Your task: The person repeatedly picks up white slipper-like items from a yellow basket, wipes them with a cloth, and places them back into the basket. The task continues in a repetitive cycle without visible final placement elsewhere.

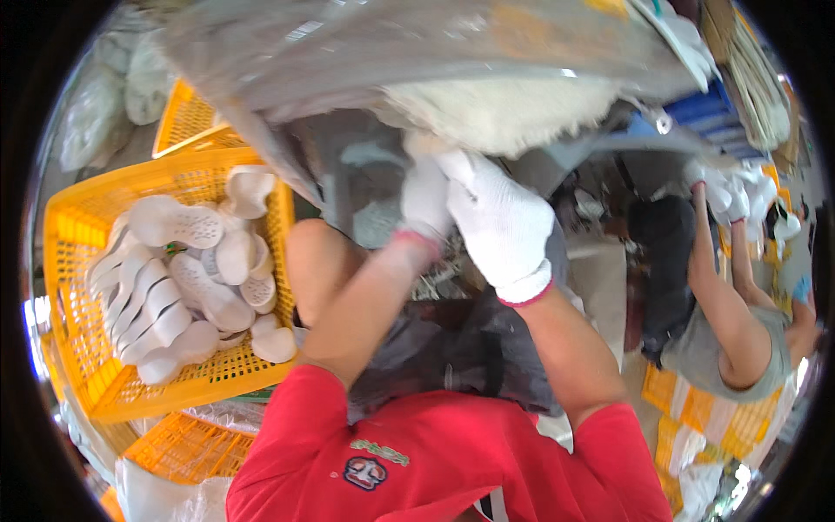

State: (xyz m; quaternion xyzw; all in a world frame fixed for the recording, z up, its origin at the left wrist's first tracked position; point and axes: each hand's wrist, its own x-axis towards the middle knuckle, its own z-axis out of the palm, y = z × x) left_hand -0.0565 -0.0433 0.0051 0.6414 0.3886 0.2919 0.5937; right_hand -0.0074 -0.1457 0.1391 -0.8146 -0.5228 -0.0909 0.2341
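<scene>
Both my hands wear white knit gloves with red cuffs and meet just beneath a pale, fuzzy pad or wheel (pixel 513 109). My left hand (pixel 426 196) is closed and blurred, its fingertips close to the fuzzy edge. Beside it, my right hand (pixel 503 222) is also closed, its fingers bent toward the left one. Whatever they grip is hidden by the gloves. At my left, a yellow plastic crate (pixel 170 404) holds many white sole-shaped pieces (pixel 213 291), some dotted with small holes.
A grey, plastic-like cover (pixel 348 52) hangs over the fuzzy pad. More orange crates (pixel 191 448) stand below and behind the yellow one, with clear plastic bags (pixel 96 122) at the far left. A co-worker in grey (pixel 731 348) sits at the right, near blue crates (pixel 704 113).
</scene>
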